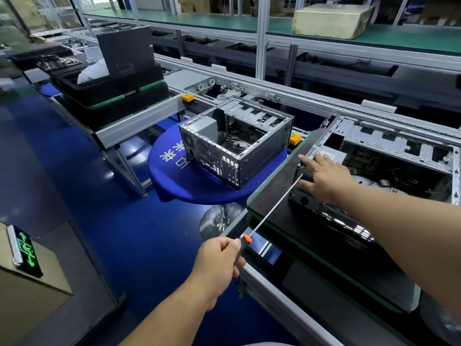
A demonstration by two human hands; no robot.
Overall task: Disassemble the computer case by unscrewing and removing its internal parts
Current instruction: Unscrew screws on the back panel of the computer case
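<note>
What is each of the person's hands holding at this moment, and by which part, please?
The left hand grips the screwdriver by its black-and-orange handle. The right hand holds nothing; it rests flat on the computer case.

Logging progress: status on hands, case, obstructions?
Left hand grips screwdriver, tip at case rear corner. Right hand flat on case, steadying. Nothing blocking.

Single head-worn wide view; looks forward, down; close over workbench (pixel 272 193); conveyor line (pixel 324 101) beyond

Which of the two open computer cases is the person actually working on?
The nearer case on the black mat: the right hand rests on it; the other case sits untouched on the blue table.
</note>
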